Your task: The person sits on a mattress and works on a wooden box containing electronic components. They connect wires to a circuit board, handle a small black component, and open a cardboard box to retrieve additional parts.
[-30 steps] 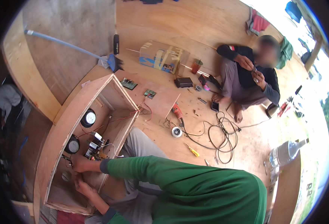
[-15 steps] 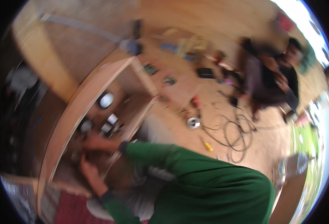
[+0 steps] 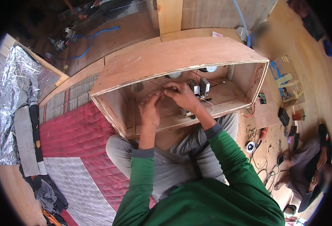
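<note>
A long open-fronted wooden box (image 3: 181,51) lies across in front of my lap. Both of my hands reach into its open side. My left hand (image 3: 150,109) is closed in a pinch, with a thin wire (image 3: 154,83) at its fingertips. Close beside it, my right hand (image 3: 181,96) is also pinched, its fingers curled round something small and dark that I cannot make out. Right of that hand stands a circuit board with dark finned heat sinks (image 3: 203,86). Behind it are round silver-faced speakers (image 3: 210,69) in the back panel, and a round hole (image 3: 137,87) lies further left.
Red wires (image 3: 241,98) run out over the box's right end. A red quilt (image 3: 75,132) spreads at left, beside shiny foil (image 3: 17,94). On the right floor lie a solder spool (image 3: 250,146), cables (image 3: 269,173) and a small green board (image 3: 262,98). Another person (image 3: 305,169) sits there.
My view has swung round, so the box now lies crosswise ahead instead of slanting at left. Both hands remain inside it, and the blur has gone.
</note>
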A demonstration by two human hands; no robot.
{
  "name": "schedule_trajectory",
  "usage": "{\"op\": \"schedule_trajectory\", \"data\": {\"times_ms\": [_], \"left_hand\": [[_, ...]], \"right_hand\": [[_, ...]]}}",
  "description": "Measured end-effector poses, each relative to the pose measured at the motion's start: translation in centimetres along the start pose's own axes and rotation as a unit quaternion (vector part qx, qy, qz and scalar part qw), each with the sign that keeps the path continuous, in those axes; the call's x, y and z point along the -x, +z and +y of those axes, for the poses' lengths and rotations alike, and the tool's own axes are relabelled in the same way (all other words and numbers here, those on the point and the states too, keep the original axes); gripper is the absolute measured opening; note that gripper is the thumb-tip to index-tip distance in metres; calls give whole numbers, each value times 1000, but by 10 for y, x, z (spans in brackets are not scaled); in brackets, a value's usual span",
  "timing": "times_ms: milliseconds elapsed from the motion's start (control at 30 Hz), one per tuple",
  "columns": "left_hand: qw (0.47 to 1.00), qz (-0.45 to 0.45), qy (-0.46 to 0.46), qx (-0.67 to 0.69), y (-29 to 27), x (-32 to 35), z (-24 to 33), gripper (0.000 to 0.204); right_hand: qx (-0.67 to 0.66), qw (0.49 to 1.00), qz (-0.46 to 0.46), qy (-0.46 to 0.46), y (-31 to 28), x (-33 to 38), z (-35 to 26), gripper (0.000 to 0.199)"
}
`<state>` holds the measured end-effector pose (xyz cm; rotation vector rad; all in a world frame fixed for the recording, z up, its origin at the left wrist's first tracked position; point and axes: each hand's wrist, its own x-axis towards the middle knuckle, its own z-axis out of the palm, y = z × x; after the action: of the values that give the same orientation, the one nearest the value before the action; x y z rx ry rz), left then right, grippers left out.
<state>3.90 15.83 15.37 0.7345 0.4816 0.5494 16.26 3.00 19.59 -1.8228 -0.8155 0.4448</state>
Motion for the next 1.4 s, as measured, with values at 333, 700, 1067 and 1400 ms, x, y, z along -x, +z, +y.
{"op": "schedule_trajectory", "data": {"times_ms": [333, 700, 1067, 1400], "left_hand": [[1000, 16, -12, -12, -2, 4, -4, 14], [992, 60, -105, -22, 7, -4, -5, 15], [987, 40, -151, 40, 2, -10, 2, 10], [985, 51, -163, 37, 8, -8, 7, 10]], "right_hand": [[-9, 1000, -22, 12, -2, -5, -1, 18], [89, 995, -27, -45, 2, -6, 5, 18], [106, 991, 53, -69, 1, -5, 2, 16], [135, 979, 41, -146, 4, -4, -2, 21]]}}
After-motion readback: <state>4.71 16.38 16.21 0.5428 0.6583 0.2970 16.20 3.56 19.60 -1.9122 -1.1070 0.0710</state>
